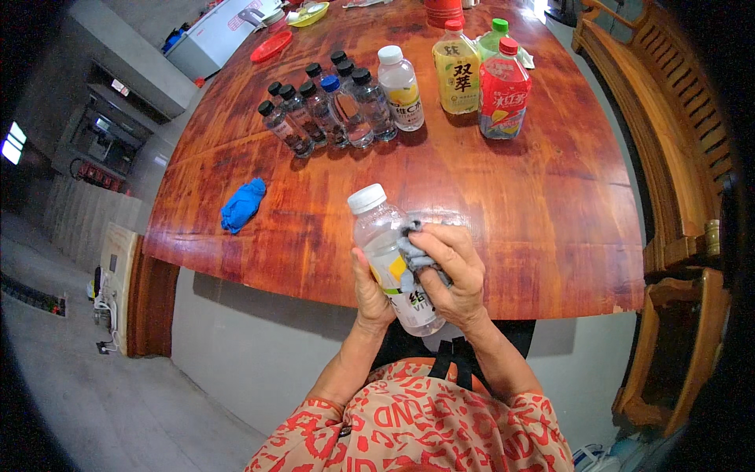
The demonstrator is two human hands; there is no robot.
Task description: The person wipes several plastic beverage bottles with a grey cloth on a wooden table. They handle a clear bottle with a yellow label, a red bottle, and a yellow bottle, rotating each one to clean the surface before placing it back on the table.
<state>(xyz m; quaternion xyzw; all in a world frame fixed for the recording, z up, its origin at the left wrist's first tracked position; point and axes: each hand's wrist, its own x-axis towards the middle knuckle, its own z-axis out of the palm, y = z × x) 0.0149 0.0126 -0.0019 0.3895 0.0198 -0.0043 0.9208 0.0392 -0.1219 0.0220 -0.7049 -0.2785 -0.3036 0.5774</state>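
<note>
L fingers (364, 277) gripping clear btl (377, 228); label (391, 272) wht/yel w/ dk print. R fingers (444, 256) pinching gry cloth (412, 253) agst btl.

Glossy red-brown wooden table (299, 259), streaky grain. Landmark: standing white-capped bottle (403, 94). Just left of it: cluster of small clear bottles (358, 130), dark caps plus one blue. Right of it: yellow-labelled bottle (458, 79) and red-labelled bottle (503, 94), both red-capped, green-capped bottle (492, 46) behind. Left of it, nearer: crumpled blue bundle (243, 206). Left, farther: red dish (271, 47). Beyond, slightly right: red container (443, 13).
</note>
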